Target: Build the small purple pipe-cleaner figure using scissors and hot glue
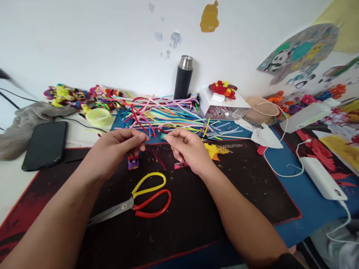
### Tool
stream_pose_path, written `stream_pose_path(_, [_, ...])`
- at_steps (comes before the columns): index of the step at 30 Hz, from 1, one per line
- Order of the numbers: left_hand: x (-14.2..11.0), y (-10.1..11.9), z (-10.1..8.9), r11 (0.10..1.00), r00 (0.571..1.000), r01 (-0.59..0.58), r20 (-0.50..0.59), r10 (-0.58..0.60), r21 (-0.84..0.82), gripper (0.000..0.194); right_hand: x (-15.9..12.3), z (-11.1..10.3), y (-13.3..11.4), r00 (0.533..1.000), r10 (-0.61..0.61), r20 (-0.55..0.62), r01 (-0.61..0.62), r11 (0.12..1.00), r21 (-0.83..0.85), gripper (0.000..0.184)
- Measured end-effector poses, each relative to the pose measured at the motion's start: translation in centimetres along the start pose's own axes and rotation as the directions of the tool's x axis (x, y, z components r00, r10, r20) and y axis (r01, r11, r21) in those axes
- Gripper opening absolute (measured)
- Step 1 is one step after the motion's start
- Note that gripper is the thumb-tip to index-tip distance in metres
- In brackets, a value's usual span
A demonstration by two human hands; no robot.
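My left hand (119, 149) is raised over the dark mat, thumb and forefinger pinched together. A speck of blue shows at its fingertips, too small to name. Facing it across a small gap, my right hand (187, 149) is also closed in a pinch, and what it holds, if anything, is hidden. Below my left hand stands a small purple and red fuzzy figure (133, 163). A dark red pipe cleaner (159, 160) lies between the hands. Partly under my right hand is a pink tool (180, 165). Scissors (129, 203) with yellow and red handles lie nearer me, blades apart.
Behind the hands spreads a pile of colourful pipe cleaners (168, 116), with a black flask (183, 78) beyond. A yellow glue gun (214, 150) lies right of my right hand. A phone (45, 145) is at left, a white power bank (322, 178) with cables at right.
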State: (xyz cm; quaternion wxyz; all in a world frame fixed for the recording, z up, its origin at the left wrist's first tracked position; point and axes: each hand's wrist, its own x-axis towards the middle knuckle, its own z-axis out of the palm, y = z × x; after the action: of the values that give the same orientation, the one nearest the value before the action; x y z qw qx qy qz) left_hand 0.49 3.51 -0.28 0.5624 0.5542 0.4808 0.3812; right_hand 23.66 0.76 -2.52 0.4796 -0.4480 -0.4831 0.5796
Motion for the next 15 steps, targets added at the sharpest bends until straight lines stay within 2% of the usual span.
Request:
stream_pose_path(3, [-0.1, 0.4, 0.3, 1.0, 1.0, 0.006, -0.024, -0.006, 0.003, 0.043, -0.1, -0.3, 0.1, 0.997, -0.064, 0.029, 0.071, 0.936, -0.345, 0.015])
stream_pose_path(7, [-0.2, 0.5, 0.4, 0.999, 0.999, -0.008, -0.044, 0.006, -0.033, 0.043, -0.2, 0.0, 0.0, 0.996, -0.057, 0.071, 0.091, 0.663, -0.743, 0.012])
stream_pose_path(11, [-0.2, 0.5, 0.4, 0.998, 0.999, -0.023, -0.028, 0.022, -0.054, 0.042, -0.2, 0.6, 0.0, 0.998, -0.001, 0.066, 0.06, 0.422, -0.905, 0.014])
stream_pose_path(15, [-0.3, 0.4, 0.3, 0.997, 0.999, -0.047, -0.018, 0.046, -0.065, 0.041, 0.2, 1.1, 0.1, 0.998, 0.023, 0.05, 0.043, 0.256, -0.966, 0.018])
